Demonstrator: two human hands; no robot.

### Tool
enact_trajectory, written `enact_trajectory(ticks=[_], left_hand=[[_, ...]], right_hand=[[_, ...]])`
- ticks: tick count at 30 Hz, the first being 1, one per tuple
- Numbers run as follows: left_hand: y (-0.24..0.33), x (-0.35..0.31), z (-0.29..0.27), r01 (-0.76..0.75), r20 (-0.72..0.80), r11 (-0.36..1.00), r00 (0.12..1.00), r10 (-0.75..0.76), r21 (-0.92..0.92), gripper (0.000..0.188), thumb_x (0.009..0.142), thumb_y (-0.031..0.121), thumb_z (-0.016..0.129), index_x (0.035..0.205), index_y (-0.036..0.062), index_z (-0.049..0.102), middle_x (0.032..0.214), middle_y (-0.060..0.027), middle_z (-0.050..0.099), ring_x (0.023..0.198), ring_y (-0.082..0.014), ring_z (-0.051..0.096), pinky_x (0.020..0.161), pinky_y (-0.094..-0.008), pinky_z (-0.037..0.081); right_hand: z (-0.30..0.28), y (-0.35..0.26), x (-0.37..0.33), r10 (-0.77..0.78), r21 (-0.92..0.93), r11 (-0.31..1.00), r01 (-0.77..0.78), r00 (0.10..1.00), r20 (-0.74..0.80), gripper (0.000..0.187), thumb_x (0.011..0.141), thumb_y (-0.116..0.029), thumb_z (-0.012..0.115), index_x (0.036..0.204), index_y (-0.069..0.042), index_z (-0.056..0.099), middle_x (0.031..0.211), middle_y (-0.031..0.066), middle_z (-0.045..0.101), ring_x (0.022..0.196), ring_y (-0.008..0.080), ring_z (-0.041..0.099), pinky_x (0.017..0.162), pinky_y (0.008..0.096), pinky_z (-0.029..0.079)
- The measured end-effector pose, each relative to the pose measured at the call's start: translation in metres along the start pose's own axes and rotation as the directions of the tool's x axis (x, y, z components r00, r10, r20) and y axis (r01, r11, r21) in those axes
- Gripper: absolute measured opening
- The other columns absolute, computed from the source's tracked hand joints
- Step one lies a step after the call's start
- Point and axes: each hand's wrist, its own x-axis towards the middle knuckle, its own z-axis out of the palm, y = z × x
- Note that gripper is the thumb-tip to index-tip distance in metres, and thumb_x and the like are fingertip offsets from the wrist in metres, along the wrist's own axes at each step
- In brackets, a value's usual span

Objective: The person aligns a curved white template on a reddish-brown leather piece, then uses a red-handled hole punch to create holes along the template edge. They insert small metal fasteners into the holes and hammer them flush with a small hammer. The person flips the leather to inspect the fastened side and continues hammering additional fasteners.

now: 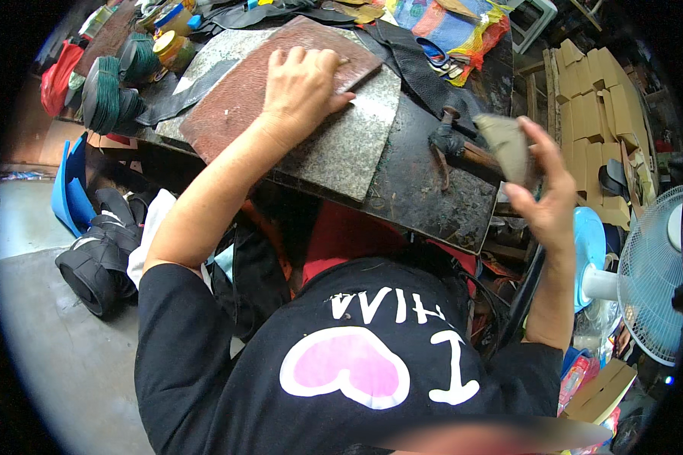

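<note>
My left hand (300, 91) presses down on a reddish-brown rough board (235, 95), its fingers bent over the top and its thumb at the board's near right edge. Under that board lies a speckled grey stone slab (364, 144) on the dark bench. Raised above the bench's right side, my right hand (546, 182) grips a flat grey-green block (505, 144) between fingers and thumb. The block is slightly blurred. Just left of it, a hammer (449, 140) with a dark wrapped head and wooden handle rests on the bench, its handle end hidden behind the block.
Green cord spools (102, 98) and a yellow jar (173, 50) stand at the far left. Black strips (410, 64) lie behind the slab. Stacked cardboard boxes (599, 98) and a fan (653, 273) stand on the right. Black rolls (99, 262) sit on the floor at left.
</note>
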Motion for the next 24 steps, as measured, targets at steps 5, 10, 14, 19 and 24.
enact_trajectory(ticks=[5,10,14,19,24], left_hand=[[-0.005,0.007,0.002,-0.009,0.041,1.000,0.999,0.008,0.024,0.051,0.076,0.046,0.076,0.103,0.0073,0.059,0.097,-0.0089,0.063,0.101,-0.0288,0.058,0.089,-0.0447,0.043],[0.001,0.058,0.025,-0.254,-0.196,0.967,0.948,0.251,0.010,0.019,0.085,0.022,0.067,0.096,0.0092,0.057,0.092,-0.0084,0.062,0.098,-0.0272,0.059,0.087,-0.0418,0.046],[0.006,0.098,0.058,-0.450,-0.306,0.885,0.865,0.399,-0.119,0.008,0.092,0.012,0.051,0.097,0.0069,0.055,0.085,-0.0085,0.063,0.094,-0.0279,0.060,0.094,-0.0423,0.042],[0.010,0.111,0.077,-0.482,-0.106,0.849,0.876,0.470,-0.216,0.012,0.089,0.016,0.052,0.097,0.0086,0.057,0.096,-0.0115,0.064,0.107,-0.0304,0.058,0.101,-0.0472,0.041],[0.012,0.112,0.054,-0.597,-0.241,0.786,0.796,0.556,-0.160,0.012,0.087,0.017,0.056,0.095,0.0091,0.060,0.103,-0.0093,0.065,0.112,-0.0294,0.057,0.106,-0.0476,0.041]], right_hand=[[0.016,0.000,-0.009,-0.013,-0.277,0.961,0.023,0.999,0.036,0.072,0.067,-0.014,0.077,0.136,-0.010,0.057,0.111,0.0148,0.069,0.099,0.0337,0.067,0.086,0.0396,0.054],[0.017,0.014,-0.016,-0.005,-0.404,0.913,0.054,0.993,0.120,0.077,0.063,-0.011,0.078,0.137,-0.011,0.056,0.111,0.0123,0.067,0.096,0.0325,0.066,0.085,0.0404,0.053],[0.037,0.033,-0.019,-0.151,-0.509,0.841,0.182,0.983,0.102,0.079,0.063,-0.019,0.080,0.138,-0.017,0.055,0.098,0.0066,0.061,0.084,0.0258,0.062,0.073,0.0377,0.052],[0.044,0.053,-0.020,-0.209,-0.529,0.815,0.238,0.971,0.114,0.081,0.060,-0.014,0.082,0.136,-0.017,0.055,0.097,0.0043,0.061,0.083,0.0233,0.062,0.071,0.0370,0.051],[0.039,0.064,-0.010,-0.216,-0.506,0.816,0.282,0.959,0.186,0.083,0.058,-0.011,0.082,0.136,-0.016,0.054,0.086,0.0048,0.059,0.080,0.0239,0.061,0.070,0.0372,0.051]])
